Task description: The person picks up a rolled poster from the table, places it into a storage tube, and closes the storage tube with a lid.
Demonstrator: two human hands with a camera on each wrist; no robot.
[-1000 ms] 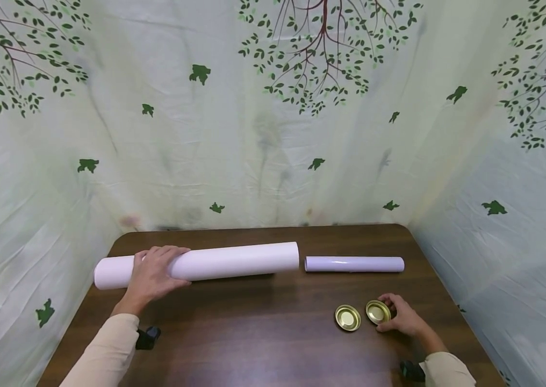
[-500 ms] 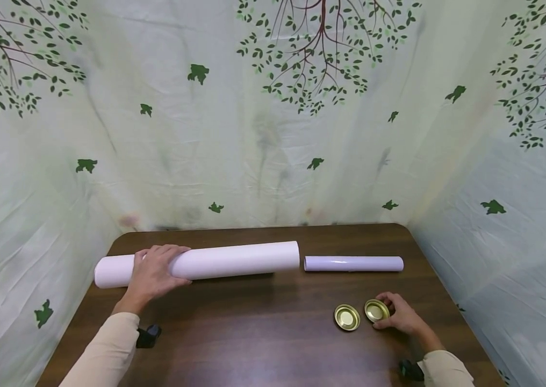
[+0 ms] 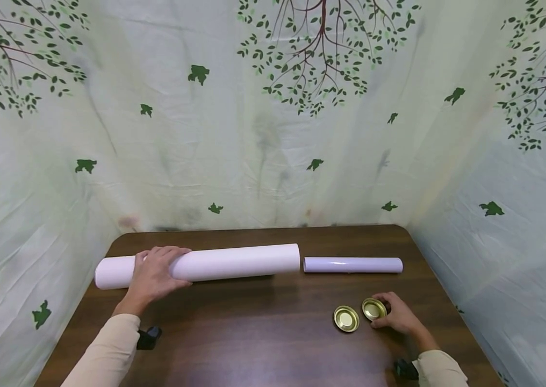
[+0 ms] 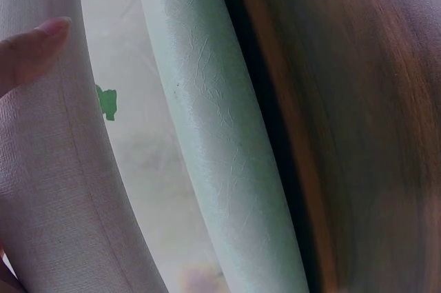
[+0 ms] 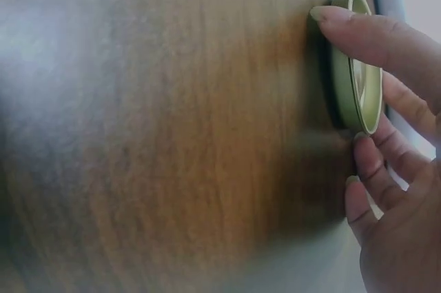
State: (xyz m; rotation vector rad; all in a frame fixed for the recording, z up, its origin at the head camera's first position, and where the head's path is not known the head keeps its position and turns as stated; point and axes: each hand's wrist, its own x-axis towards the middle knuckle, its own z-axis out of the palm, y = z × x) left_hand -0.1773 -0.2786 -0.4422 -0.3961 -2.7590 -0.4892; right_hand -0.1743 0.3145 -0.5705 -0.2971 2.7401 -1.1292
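Note:
My left hand (image 3: pixel 154 274) grips a long, thick white roll (image 3: pixel 244 262) near its left part, fingers over the top. In the left wrist view the thumb lies on the roll's finely textured side (image 4: pixel 62 169). At the right, my right hand (image 3: pixel 401 314) pinches a shallow round gold metal lid (image 3: pixel 373 309) between thumb and fingers, its hollow side up. The right wrist view shows the lid's rim (image 5: pixel 372 110) edge-on, close over the wood. A matching gold lid (image 3: pixel 346 319) lies just left of it. Behind them lies a shorter, thinner glossy white roll (image 3: pixel 352 264).
Everything stands on a brown wooden table (image 3: pixel 234 333) with rounded back corners. A pale cloth curtain (image 3: pixel 253 134) printed with branches and green leaves encloses its back and sides. The thick roll's left end reaches the table's left edge.
My right hand has shifted the gold lid slightly left, nearer the other lid. The left hand and the thick white roll stay in place.

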